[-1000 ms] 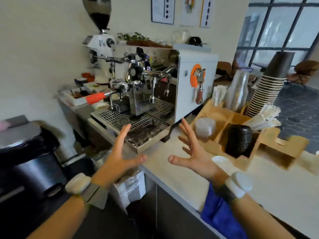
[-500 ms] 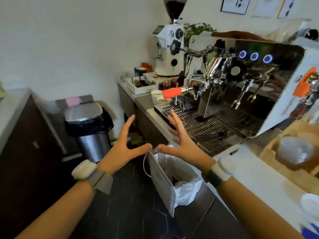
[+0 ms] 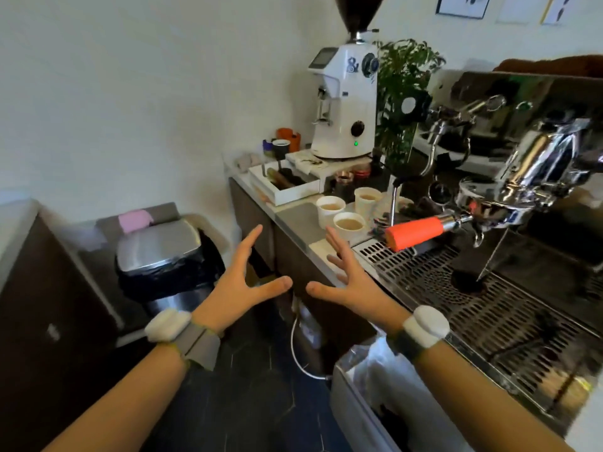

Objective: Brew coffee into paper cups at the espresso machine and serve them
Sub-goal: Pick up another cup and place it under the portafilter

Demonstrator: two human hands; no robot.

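Now we hold both hands out in front of us with nothing in them. Our left hand (image 3: 236, 282) has its fingers straight and its thumb spread wide, out over the dark floor in front of the counter (image 3: 295, 220). Our right hand (image 3: 347, 280) mirrors it, fingers splayed and thumb pointing toward the left thumb, with its fingertips over the front edge of the counter beside the near left corner of the drip tray (image 3: 473, 298). The two thumbs are near each other but apart. Each wrist carries a band with a white pad.

Three paper cups with light brown coffee stand together on the counter, just left of the espresso machine (image 3: 538, 177): the nearest cup (image 3: 348, 226) beside the tray's far left corner, the left cup (image 3: 330, 210) behind it, and the taller back cup (image 3: 367, 202) to the right. Our right fingertips are near the nearest cup without touching it.

The portafilter's orange handle (image 3: 416, 232) sticks out leftward from the machine's group head over the tray. At the far end of the counter stands a white grinder (image 3: 346, 102), with a white tray of tools (image 3: 284, 185) in front of it and a green plant (image 3: 404, 89) to its right. On the floor to our left stands a steel bin (image 3: 161, 252) lined with a black bag.
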